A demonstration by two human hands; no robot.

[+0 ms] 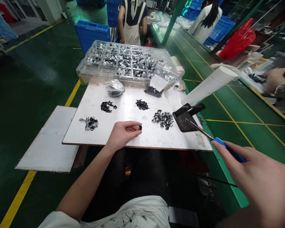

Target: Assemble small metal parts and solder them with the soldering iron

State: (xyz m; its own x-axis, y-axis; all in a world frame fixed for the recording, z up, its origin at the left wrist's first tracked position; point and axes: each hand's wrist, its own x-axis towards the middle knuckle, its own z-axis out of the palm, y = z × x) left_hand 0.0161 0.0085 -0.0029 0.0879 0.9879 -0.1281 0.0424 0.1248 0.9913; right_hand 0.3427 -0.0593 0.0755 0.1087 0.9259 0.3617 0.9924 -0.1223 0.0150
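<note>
Between the thumb and fingertips of my left hand (123, 133) is a small black and silver part (140, 127), low over the front of the white board (104, 136). My right hand (256, 177) grips the blue handle of a screwdriver (219, 142) at the right. Its metal shaft points left, with the tip over a black metal stand (185, 122). Piles of small parts lie around my left hand: silver clips (91, 123), black pieces (106, 106), more black pieces (142, 104), and black-silver parts (165, 119).
A clear compartment box (123, 61) full of metal parts stands at the board's back. Plastic bags (114, 88) sit before it. A white tube (211, 84) leans at the right, beyond the stand. A person (133, 22) is behind the box; blue crates (92, 34) stand at left.
</note>
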